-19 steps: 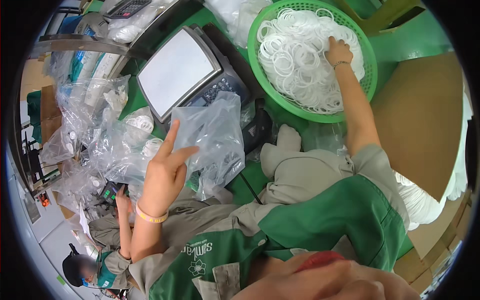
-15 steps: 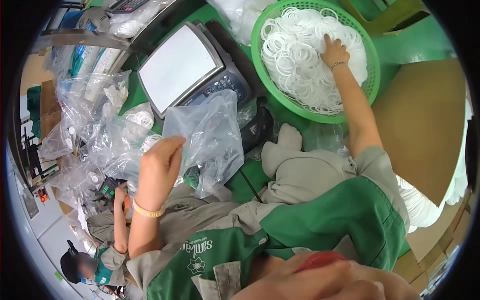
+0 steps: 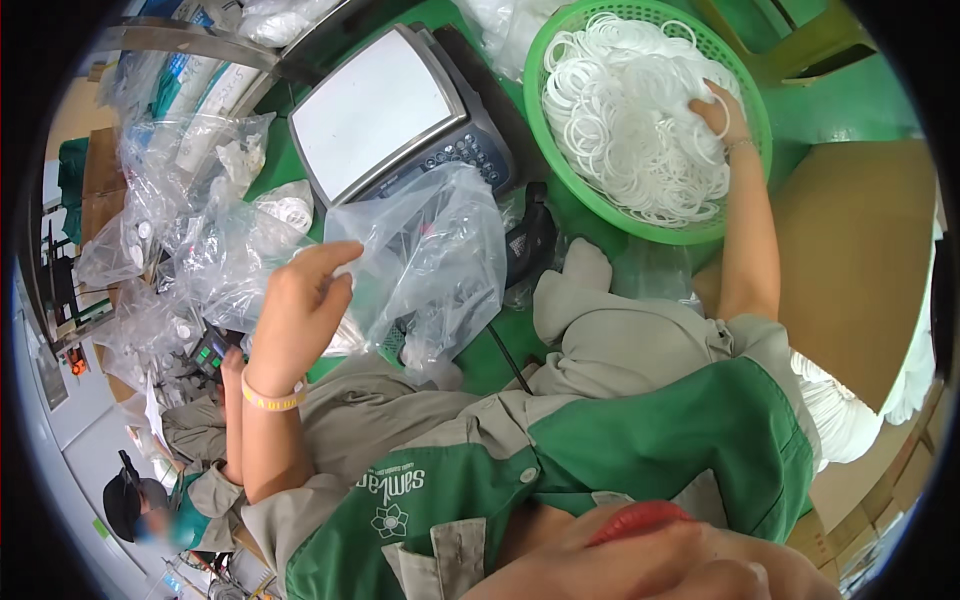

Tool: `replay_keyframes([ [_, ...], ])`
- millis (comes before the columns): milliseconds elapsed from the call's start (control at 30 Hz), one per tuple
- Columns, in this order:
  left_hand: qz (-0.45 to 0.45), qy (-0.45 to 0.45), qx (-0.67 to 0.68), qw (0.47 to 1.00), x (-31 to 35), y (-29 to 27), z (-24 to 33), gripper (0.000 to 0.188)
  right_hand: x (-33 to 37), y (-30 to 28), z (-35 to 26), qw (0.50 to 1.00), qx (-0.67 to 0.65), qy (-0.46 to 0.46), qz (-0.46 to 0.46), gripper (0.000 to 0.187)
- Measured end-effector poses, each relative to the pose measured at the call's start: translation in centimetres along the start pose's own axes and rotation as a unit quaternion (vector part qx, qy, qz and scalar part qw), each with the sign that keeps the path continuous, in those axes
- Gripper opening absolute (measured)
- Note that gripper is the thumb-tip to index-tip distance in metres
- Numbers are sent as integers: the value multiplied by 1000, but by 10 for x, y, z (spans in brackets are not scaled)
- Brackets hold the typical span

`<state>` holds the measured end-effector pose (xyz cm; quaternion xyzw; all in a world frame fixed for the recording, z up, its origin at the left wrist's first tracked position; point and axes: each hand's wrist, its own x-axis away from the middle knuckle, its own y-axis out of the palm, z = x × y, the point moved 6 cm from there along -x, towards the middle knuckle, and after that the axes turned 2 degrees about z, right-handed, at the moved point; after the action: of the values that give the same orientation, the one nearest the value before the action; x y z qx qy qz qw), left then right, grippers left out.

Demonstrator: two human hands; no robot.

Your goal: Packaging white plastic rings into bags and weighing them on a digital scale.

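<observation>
My right hand (image 3: pixel 722 112) is inside the green basket (image 3: pixel 757 190), at the right side of a heap of thin white rings (image 3: pixel 640 130). Its fingers curl, and at least one ring shows against them; how many it holds cannot be made out. My left hand (image 3: pixel 300 300) has its thumb and forefinger apart beside a clear plastic bag (image 3: pixel 440 260). The bag stands puffed up in front of my lap, its near side close to the fingertips. Behind the bag is a scale (image 3: pixel 375 110) with a bare white top plate.
A large cardboard flap (image 3: pixel 840 260) rises at the right, with white material (image 3: pixel 835 415) below it. Clear bags (image 3: pixel 225 255) pile up at the left. A co-worker (image 3: pixel 150 505) sits at the lower left. A green stool (image 3: pixel 800 50) stands at the far right.
My left thumb and forefinger, close together at the bag earlier, have spread apart. In the basket my right hand has shifted to the right, its reaching fingers now curled.
</observation>
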<state>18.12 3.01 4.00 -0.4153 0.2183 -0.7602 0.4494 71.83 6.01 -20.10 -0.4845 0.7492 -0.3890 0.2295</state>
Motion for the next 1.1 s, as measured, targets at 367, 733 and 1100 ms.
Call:
replay_keyframes([
  [367, -60, 95, 56, 992, -28, 1, 2, 39, 37, -33, -60, 876, -473, 85, 45, 43],
  [733, -32, 93, 385, 918, -30, 29, 37, 57, 181, 41, -322, 727, -602, -70, -323, 32],
  [1100, -167, 114, 434, 878, 24, 53, 68, 68, 235, 148, -318, 757, -205, -337, -520, 41],
])
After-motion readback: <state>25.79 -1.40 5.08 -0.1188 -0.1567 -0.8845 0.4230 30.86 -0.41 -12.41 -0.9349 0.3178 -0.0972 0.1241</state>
